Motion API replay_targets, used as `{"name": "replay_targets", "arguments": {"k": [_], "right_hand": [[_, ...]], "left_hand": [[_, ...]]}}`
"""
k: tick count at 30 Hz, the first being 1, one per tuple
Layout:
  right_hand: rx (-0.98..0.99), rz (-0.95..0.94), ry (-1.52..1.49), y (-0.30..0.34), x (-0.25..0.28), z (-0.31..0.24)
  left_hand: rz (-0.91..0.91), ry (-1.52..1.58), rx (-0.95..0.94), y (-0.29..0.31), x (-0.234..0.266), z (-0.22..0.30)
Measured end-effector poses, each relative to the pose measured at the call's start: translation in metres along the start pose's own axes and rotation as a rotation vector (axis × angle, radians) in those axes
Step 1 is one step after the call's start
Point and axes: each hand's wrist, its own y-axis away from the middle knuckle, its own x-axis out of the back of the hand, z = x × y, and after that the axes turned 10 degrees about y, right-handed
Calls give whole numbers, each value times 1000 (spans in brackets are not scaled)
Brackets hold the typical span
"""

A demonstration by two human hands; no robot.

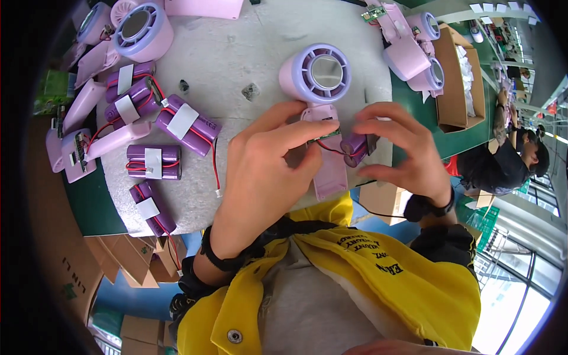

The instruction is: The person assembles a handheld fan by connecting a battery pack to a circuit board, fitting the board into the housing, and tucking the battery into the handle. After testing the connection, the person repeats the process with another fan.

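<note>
Head view: right of centre, my left hand (pixel 266 148) meets a green circuit board (pixel 333 135) on a pink plastic handle (pixel 330 177); my right hand (pixel 408 148) curves around a purple cylindrical battery pack (pixel 354 146); I cannot tell if either grips. Pack: likely dense, rigid; hold its sides, sparing red wires (pixel 329 148).

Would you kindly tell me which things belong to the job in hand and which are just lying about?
Seemingly in use:
pink fan body, by the left hand
green circuit board
purple battery pack, by the right hand

Apparently lying about:
other battery packs, left
fan parts, upper right
open cardboard box, right
</note>
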Motion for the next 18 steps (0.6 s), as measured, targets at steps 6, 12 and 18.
{"name": "replay_targets", "arguments": {"k": [6,12,18], "right_hand": [[43,-128,-109,5,1,13],[-553,-402,-729,10,15,-1],[-514,-366,-1369,21,15,-4]], "left_hand": [[5,-42,-22,-1,-3,1],[12,-96,-58,-1,-4,0],[11,-118,-92,-1,-4,-1]]}}
